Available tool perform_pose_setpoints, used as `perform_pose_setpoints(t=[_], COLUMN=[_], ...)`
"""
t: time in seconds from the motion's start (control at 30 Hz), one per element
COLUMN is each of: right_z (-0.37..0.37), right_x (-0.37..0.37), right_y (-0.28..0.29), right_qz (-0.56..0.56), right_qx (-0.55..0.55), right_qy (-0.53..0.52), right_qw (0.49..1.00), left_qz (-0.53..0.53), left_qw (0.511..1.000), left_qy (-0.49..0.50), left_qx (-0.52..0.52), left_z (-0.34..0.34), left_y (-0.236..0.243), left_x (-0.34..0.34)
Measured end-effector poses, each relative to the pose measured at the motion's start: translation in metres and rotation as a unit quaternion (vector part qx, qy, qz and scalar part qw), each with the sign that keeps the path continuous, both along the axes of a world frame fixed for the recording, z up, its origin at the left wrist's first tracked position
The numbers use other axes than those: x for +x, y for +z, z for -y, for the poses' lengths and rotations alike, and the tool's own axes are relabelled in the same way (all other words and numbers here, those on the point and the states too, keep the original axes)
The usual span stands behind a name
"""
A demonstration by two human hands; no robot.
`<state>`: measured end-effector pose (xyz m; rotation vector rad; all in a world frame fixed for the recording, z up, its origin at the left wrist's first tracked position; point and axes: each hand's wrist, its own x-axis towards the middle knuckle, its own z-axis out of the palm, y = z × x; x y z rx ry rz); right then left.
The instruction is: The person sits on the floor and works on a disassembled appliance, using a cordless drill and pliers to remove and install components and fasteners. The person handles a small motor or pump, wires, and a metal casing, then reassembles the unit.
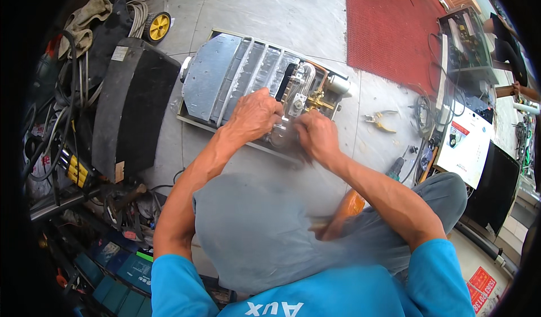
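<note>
A gas water heater point(209, 75) lies on its back on the floor in front of me, its inside bare. It has a grey metal hood at the left end, and brass and silver valve parts point(318, 100) at the right end. My left hand point(256, 114) rests at the near side of the heater, fingers curled in against the metal parts by the burner section; their tips are partly hidden. My right hand point(318, 135) is closed just right of it, at the near edge of the valve parts. Whatever its fingers grip is hidden and blurred.
Yellow-handled pliers point(381, 121) lie right of the heater, with a dark green power tool point(397, 168) nearer me. A black curved panel point(135, 106) stands at left beside cables and a yellow wheel point(158, 26). A red mat point(389, 30) covers the far floor. Another person's arm point(515, 90) shows far right.
</note>
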<state>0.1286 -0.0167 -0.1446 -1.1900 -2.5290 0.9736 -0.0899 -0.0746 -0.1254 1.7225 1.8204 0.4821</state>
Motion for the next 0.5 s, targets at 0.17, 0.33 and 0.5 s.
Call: perform_pose_setpoints(t=[0.17,0.33,0.5], right_z=[-0.0013,-0.0023,-0.0033], right_x=[-0.0001,-0.0005,0.0000], right_y=[-0.0019,-0.0032,-0.0028], right_qz=[-0.006,-0.008,0.002], right_qx=[0.000,-0.004,-0.017], right_qy=[-0.002,-0.006,-0.009], right_qw=[1.000,1.000,1.000], left_qz=[0.000,-0.005,0.001], left_qw=[1.000,1.000,1.000], left_qy=[0.001,0.005,0.001], left_qx=[0.004,-0.003,0.003], left_z=[-0.0002,-0.0004,-0.0011], left_y=[0.0000,0.0005,-0.0037], left_x=[0.0004,0.0012,0.0009])
